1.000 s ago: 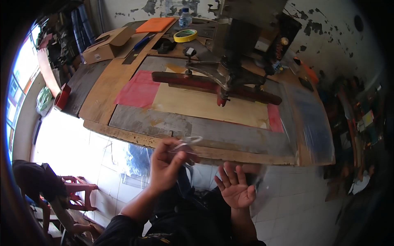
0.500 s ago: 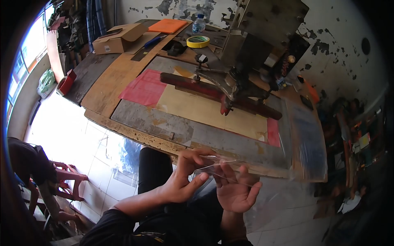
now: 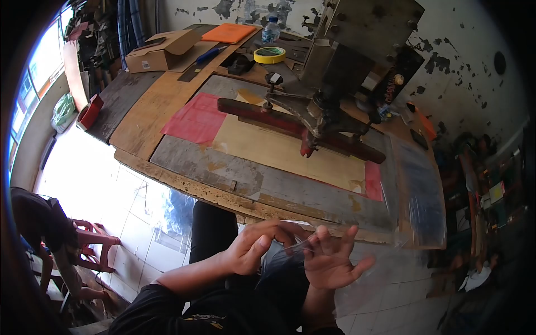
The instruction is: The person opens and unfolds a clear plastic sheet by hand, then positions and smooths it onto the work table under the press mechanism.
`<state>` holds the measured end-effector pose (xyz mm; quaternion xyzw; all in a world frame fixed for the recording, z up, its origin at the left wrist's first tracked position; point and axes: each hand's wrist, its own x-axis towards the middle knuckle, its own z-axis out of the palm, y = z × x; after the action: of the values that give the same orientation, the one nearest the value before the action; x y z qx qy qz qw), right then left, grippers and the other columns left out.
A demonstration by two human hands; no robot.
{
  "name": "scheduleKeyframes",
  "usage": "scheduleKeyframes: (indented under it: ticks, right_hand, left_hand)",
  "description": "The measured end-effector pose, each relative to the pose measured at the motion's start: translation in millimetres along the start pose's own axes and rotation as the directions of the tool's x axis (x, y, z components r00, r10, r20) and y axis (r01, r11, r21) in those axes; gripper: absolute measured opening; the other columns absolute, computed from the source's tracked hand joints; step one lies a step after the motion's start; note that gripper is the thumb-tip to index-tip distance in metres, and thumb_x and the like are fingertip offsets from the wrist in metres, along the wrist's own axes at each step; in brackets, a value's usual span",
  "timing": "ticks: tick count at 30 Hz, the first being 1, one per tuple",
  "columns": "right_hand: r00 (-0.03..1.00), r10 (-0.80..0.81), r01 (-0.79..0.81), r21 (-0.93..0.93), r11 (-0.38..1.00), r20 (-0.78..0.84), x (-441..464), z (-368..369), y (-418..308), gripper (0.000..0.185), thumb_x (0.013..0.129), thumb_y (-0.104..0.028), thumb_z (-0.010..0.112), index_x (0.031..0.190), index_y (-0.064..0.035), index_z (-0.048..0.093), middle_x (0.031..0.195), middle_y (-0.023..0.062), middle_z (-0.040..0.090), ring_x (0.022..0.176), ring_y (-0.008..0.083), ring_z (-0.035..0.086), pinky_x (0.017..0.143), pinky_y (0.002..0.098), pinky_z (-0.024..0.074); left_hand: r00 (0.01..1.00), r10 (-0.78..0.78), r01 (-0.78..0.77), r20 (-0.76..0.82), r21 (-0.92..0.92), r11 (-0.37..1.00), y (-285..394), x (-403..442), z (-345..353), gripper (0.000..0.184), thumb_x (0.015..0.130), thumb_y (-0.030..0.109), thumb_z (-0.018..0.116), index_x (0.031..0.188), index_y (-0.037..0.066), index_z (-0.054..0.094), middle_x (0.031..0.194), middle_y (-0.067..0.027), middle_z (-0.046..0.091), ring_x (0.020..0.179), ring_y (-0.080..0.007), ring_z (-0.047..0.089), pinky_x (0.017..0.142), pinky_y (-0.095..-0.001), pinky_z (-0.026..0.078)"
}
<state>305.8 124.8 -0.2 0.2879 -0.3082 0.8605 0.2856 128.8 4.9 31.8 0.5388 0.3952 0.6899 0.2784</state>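
One clear sheet [image 3: 300,245] near the desk [image 3: 142,117] is best handled gently: left fingers [image 3: 272,228] are curled, grip unclear; right fingers [image 3: 348,240] are spread.

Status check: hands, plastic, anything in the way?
Left hand curled, grip unclear; right hand spread open. Clear plastic between them. Table edge just beyond; nothing visibly blocking.

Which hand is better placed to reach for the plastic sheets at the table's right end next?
Probably the right hand: it is nearer to the plastic sheets, with palm open and fingers spread. The left hand is farther away, its fingers bent toward the clear film between the hands.
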Motion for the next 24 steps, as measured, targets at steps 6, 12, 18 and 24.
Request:
scheduleKeyframes:
  ticks: [6,12,18,24]
  right_hand:
    - [0.998,0.056,-0.055,0.066,0.996,-0.016,-4.1,-5.8,2.6,0.081,0.104,-0.076,0.038,0.172,-0.0389,0.014,0.174,0.0286,0.017,0.145,0.0375,0.039,0.119,0.0484,0.0325]
    - [0.997,0.042,-0.027,0.193,0.981,-0.072,0.3,-0.3,7.7,0.075,0.104,-0.075,0.039,0.169,-0.0425,0.021,0.173,0.0287,0.021,0.128,0.0315,0.052,0.112,0.046,0.0376]
    - [0.994,0.025,-0.006,0.178,0.984,-0.104,-8.0,-7.0,5.8,0.084,0.106,-0.075,0.032,0.171,-0.0232,0.023,0.167,0.0297,0.032,0.136,0.039,0.051,0.115,0.0487,0.038]
    - [0.993,0.06,-0.053,0.07,0.996,-0.103,-10.0,-3.9,9.0,0.093,0.104,-0.08,0.021,0.17,-0.0146,0.023,0.162,0.0418,0.032,0.142,0.0477,0.046,0.116,0.053,0.0353]
  left_hand:
    - [0.998,-0.052,0.044,0.045,0.168,0.985,-1.2,-1.7,-10.2,0.034,0.105,0.029,0.062,0.094,-0.002,0.07,0.108,-0.0206,0.076,0.104,-0.0356,0.075,0.092,-0.0425,0.057]
    - [0.995,-0.001,-0.028,0.101,0.277,0.96,-6.0,-9.4,-8.6,0.009,0.093,0.007,0.077,0.093,-0.001,0.074,0.103,-0.0146,0.077,0.098,-0.0288,0.076,0.086,-0.0387,0.059]
    - [0.99,0.084,-0.112,0.111,0.275,0.955,-4.7,-1.4,-11.7,0.019,0.1,0.02,0.071,0.092,0.002,0.069,0.122,-0.0192,0.07,0.108,-0.0301,0.072,0.092,-0.0409,0.056]
    - [0.986,0.143,-0.142,-0.081,0.013,0.99,26.7,14.3,-11.2,0.042,0.099,0.042,0.074,0.105,0.007,0.052,0.137,-0.0296,0.059,0.127,-0.0402,0.064,0.102,-0.0472,0.053]
